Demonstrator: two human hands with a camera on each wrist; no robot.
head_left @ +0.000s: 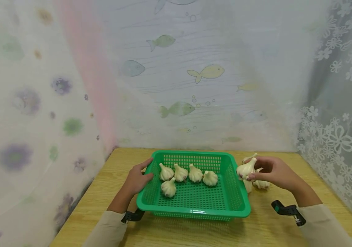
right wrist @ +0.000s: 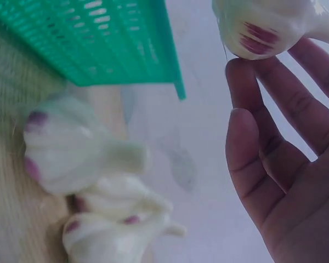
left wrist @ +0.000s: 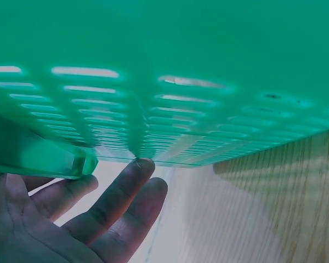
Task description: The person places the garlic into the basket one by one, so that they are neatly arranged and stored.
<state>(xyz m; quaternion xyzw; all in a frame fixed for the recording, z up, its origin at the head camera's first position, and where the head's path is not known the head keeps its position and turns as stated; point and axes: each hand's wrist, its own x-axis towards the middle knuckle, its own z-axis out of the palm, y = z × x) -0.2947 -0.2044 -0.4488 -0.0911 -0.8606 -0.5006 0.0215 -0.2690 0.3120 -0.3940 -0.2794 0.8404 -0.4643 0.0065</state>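
A green plastic basket (head_left: 194, 215) with slotted walls holds several garlic bulbs (head_left: 195, 173), most in a row towards the back. My left hand (head_left: 137, 178) holds its left rim, the thumb over the edge; in the left wrist view the fingers (left wrist: 120, 203) reach along the outer wall below the rim. At the right rim, my right hand (head_left: 269, 173) pinches one garlic bulb (head_left: 245, 169) between thumb and fingers, its stem pointing up. The right wrist view shows purple streaks on this held bulb (right wrist: 257, 33).
More garlic bulbs (head_left: 261, 184) lie on the wooden table (head_left: 265, 226) right of the basket, partly hidden by my right hand. In the right wrist view these loose bulbs (right wrist: 71, 145) sit close together. A fish-patterned curtain (head_left: 179, 85) hangs behind the table.
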